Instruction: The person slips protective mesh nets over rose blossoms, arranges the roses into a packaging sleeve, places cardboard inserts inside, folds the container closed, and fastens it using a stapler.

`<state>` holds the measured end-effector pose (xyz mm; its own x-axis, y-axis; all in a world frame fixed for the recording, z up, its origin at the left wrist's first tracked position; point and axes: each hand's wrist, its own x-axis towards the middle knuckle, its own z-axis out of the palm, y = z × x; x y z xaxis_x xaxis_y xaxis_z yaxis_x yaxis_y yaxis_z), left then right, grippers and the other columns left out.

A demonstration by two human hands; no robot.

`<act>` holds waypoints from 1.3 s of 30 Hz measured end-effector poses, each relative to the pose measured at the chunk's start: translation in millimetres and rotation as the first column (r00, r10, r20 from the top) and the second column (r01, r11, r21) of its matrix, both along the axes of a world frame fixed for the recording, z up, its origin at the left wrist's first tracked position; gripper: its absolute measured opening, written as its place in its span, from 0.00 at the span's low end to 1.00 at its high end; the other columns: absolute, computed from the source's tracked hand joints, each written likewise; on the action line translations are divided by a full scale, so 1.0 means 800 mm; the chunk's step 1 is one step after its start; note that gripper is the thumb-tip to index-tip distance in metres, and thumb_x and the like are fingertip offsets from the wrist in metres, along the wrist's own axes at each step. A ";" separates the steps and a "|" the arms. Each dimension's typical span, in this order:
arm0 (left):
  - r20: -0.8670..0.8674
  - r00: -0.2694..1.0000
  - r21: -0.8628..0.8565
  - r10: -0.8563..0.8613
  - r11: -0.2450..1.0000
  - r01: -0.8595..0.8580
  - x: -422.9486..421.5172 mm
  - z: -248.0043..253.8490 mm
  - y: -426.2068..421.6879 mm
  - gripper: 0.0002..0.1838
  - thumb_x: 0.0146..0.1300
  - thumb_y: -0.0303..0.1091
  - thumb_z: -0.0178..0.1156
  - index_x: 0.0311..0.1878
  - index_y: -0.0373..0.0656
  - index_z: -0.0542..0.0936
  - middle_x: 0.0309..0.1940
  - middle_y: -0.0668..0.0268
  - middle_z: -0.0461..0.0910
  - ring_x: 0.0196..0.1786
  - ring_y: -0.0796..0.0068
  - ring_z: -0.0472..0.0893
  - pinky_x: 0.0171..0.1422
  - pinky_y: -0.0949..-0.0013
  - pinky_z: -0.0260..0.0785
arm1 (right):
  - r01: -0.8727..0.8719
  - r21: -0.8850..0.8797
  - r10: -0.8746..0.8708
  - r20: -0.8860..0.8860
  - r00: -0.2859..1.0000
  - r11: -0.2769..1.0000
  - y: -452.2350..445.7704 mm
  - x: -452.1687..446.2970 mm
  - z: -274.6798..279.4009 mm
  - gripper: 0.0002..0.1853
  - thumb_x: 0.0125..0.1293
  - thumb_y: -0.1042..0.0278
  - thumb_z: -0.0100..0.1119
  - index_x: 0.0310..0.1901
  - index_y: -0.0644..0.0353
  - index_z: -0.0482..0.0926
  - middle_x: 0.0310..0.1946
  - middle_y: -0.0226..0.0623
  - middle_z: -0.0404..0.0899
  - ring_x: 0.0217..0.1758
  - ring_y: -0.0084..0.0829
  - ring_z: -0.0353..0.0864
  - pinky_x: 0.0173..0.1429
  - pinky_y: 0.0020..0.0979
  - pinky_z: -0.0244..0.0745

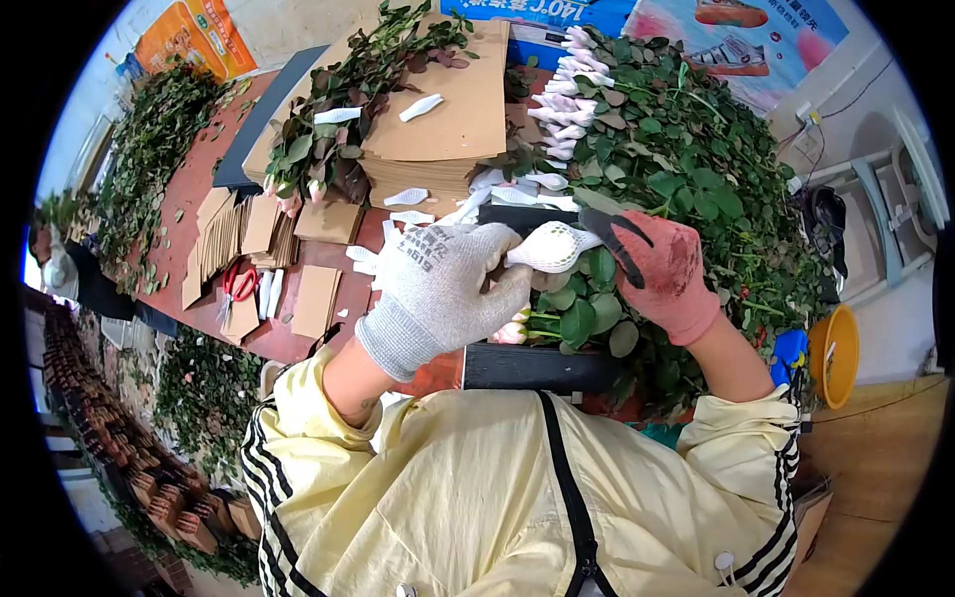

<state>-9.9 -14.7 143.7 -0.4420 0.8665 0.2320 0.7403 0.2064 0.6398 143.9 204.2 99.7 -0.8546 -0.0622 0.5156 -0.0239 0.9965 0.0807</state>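
Observation:
A white foam net sleeve (553,248) bulges in the middle between my two hands, with a pale green tint showing through its mesh. My left hand (453,284), in a grey-white knit glove, pinches its narrow left end between thumb and fingers. At the sleeve's right end, the dark fingers of my red-gloved right hand (665,267) close around the tip; whether a stem is in them too is hidden. Below the sleeve, pale pink rose blooms (512,328) and green leaves (580,320) lie over a black box-like block (537,366).
Sleeved roses (567,104) with leafy stems (686,149) are heaped at right. A cardboard stack (438,129) bears more roses and loose sleeves. Red-handled scissors (239,283) and cardboard pieces (315,301) lie left. A yellow bucket (834,356) stands right; another person (90,279) is far left.

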 end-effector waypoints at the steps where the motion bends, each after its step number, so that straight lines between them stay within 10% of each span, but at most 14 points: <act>1: 0.026 1.000 0.006 0.012 1.000 -0.012 -0.001 -0.004 0.002 0.11 0.56 0.42 0.58 0.30 0.43 0.79 0.20 0.57 0.76 0.25 0.58 0.79 0.29 0.61 0.68 | 0.005 -0.001 -0.005 -0.002 1.000 1.000 -0.003 0.001 0.002 0.25 0.46 0.65 0.66 0.50 0.48 0.77 0.50 0.34 0.76 0.48 0.38 0.76 0.51 0.39 0.67; 5: -0.050 0.999 0.148 -0.020 0.989 0.027 -0.010 -0.016 0.008 0.06 0.53 0.31 0.60 0.29 0.37 0.79 0.14 0.57 0.69 0.17 0.63 0.71 0.24 0.67 0.62 | 0.023 0.096 -0.019 -0.042 0.999 0.995 0.000 0.002 0.000 0.24 0.47 0.63 0.65 0.51 0.45 0.77 0.51 0.31 0.76 0.48 0.34 0.75 0.52 0.37 0.66; 15: 0.422 0.883 0.199 -0.208 0.971 0.133 0.002 -0.003 -0.021 0.10 0.51 0.27 0.60 0.16 0.41 0.73 0.10 0.69 0.70 0.15 0.74 0.70 0.20 0.69 0.58 | -0.070 0.107 0.073 -0.022 0.997 0.992 0.000 0.004 0.012 0.26 0.45 0.63 0.66 0.51 0.44 0.78 0.49 0.29 0.76 0.49 0.33 0.74 0.54 0.37 0.65; 20: 0.140 0.951 0.433 -0.274 0.881 0.190 -0.020 -0.029 -0.043 0.11 0.46 0.33 0.64 0.20 0.36 0.75 0.17 0.62 0.76 0.20 0.70 0.75 0.23 0.68 0.63 | -0.114 0.020 0.114 0.011 0.993 0.993 0.001 0.000 0.032 0.24 0.44 0.65 0.66 0.47 0.48 0.79 0.47 0.34 0.77 0.46 0.36 0.77 0.49 0.38 0.70; 23: 0.458 0.817 0.846 -0.352 0.455 -0.278 -0.027 -0.055 -0.080 0.22 0.48 0.46 0.63 0.33 0.33 0.78 0.28 0.58 0.81 0.29 0.65 0.81 0.32 0.72 0.71 | -0.017 0.005 0.018 -0.099 0.995 1.000 0.023 -0.002 0.044 0.23 0.40 0.72 0.64 0.44 0.57 0.78 0.42 0.43 0.78 0.37 0.46 0.80 0.40 0.40 0.76; 25: 0.525 0.841 0.319 0.129 0.887 -0.335 -0.081 -0.059 -0.102 0.19 0.57 0.38 0.59 0.46 0.33 0.75 0.35 0.58 0.80 0.33 0.74 0.80 0.36 0.76 0.71 | -0.100 -0.156 0.063 -0.230 0.971 0.983 0.033 0.016 0.045 0.25 0.39 0.74 0.63 0.46 0.59 0.78 0.43 0.44 0.78 0.39 0.47 0.80 0.42 0.41 0.76; 27: 0.520 0.820 0.058 0.239 0.948 -0.313 -0.112 -0.090 -0.073 0.16 0.58 0.32 0.58 0.48 0.32 0.77 0.28 0.59 0.79 0.32 0.78 0.79 0.35 0.74 0.70 | -0.043 -0.068 0.025 -0.241 0.970 0.997 0.034 0.023 0.038 0.28 0.40 0.73 0.64 0.50 0.61 0.75 0.47 0.45 0.76 0.42 0.48 0.79 0.44 0.42 0.75; 28: 0.256 0.919 0.066 0.300 0.943 -0.326 -0.107 -0.104 -0.056 0.20 0.57 0.31 0.59 0.53 0.32 0.76 0.38 0.55 0.81 0.42 0.70 0.81 0.47 0.70 0.72 | -0.074 -0.080 0.048 -0.282 0.958 0.994 0.032 0.022 0.034 0.28 0.40 0.73 0.64 0.50 0.61 0.75 0.48 0.45 0.76 0.43 0.48 0.79 0.45 0.42 0.75; 29: -0.078 0.961 0.103 0.267 0.961 -0.258 -0.101 -0.105 -0.052 0.27 0.53 0.33 0.63 0.57 0.33 0.73 0.50 0.51 0.77 0.53 0.60 0.78 0.59 0.63 0.68 | -0.107 -0.089 0.073 -0.322 0.944 0.990 0.030 0.020 0.030 0.29 0.40 0.73 0.64 0.51 0.61 0.74 0.48 0.45 0.75 0.43 0.48 0.79 0.45 0.43 0.75; 31: 0.134 0.985 0.335 0.105 0.931 -0.145 -0.075 -0.090 -0.028 0.31 0.51 0.35 0.66 0.59 0.34 0.71 0.55 0.50 0.74 0.59 0.53 0.74 0.64 0.59 0.64 | -0.067 -0.103 0.042 -0.230 0.972 0.992 0.021 0.024 0.032 0.28 0.41 0.73 0.63 0.50 0.60 0.75 0.47 0.44 0.77 0.44 0.48 0.79 0.45 0.42 0.75; 39: -0.197 0.882 0.571 -0.429 0.681 0.459 0.003 -0.004 0.084 0.43 0.40 0.43 0.74 0.61 0.32 0.70 0.57 0.49 0.73 0.61 0.51 0.72 0.65 0.55 0.62 | -0.084 -0.092 0.056 -0.275 0.960 0.992 0.011 0.029 0.000 0.33 0.39 0.73 0.65 0.54 0.61 0.73 0.51 0.42 0.75 0.49 0.43 0.76 0.53 0.39 0.70</act>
<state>-7.5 52.4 140.3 -0.0178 0.6416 0.7668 0.6762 -0.5572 0.4819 167.5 212.6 99.9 -0.6773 -0.0519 0.7338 -0.0853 0.9963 -0.0083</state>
